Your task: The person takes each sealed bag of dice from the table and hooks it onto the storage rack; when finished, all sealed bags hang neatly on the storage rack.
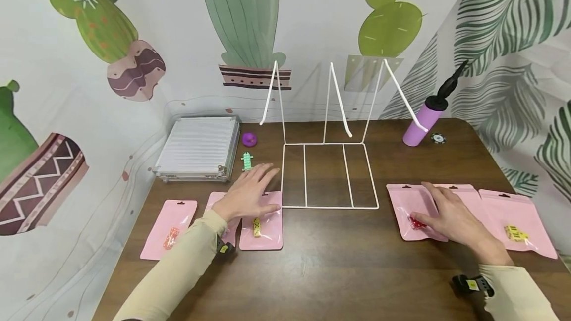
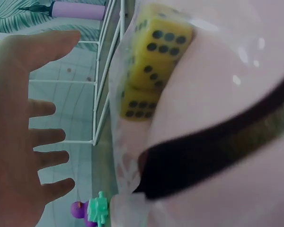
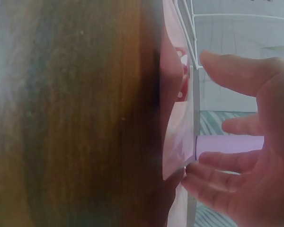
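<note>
My left hand (image 1: 247, 194) is over a pink pouch (image 1: 269, 239) with yellow dice (image 2: 154, 52) behind its clear front. Its fingers are spread and hold nothing. That forearm partly hides a second pink pouch (image 1: 215, 201). My right hand (image 1: 452, 219), fingers loosely extended, is over a pink pouch (image 1: 406, 202) containing red dice (image 1: 416, 223). In the right wrist view its lower fingertips come close to the pouch edge; contact cannot be told. Beside it lie another pink pouch (image 1: 468, 199), partly covered by the hand, and one (image 1: 522, 212) with yellow dice.
A white wire rack (image 1: 330, 207) with upward prongs stands at the table's centre back. Left of it are a silver case (image 1: 198, 145), a purple toy (image 1: 249, 139), a green figure (image 1: 247, 161) and another pink pouch (image 1: 167, 217). A purple pump (image 1: 419, 125) and round chip (image 1: 438, 138) are at right.
</note>
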